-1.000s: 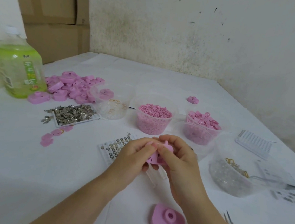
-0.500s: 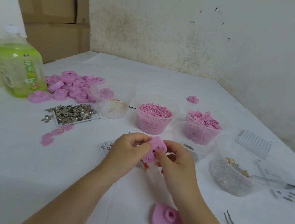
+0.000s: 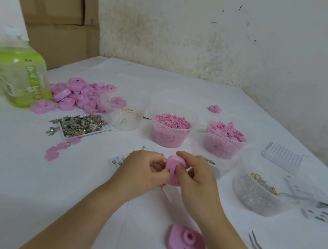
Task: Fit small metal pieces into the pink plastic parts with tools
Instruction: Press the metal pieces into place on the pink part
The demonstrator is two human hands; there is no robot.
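Slip risk: our left hand [image 3: 145,171] and right hand [image 3: 197,180] both pinch the pink part [image 3: 173,170]; we judge a hard twist could pop it loose.

Far left on the white surface [image 3: 25,181], a plastic bottle [image 3: 22,76] of pale green liquid, upright, white-capped, green-labelled. Behind it, stacked brown cardboard boxes [image 3: 55,15] in the corner, partly hidden by a blank white panel [image 3: 4,11] at the frame's edge. Along the back and right, a whitewashed wall [image 3: 206,38], speckled with stains and dark scuffs, grubbiest near its foot.
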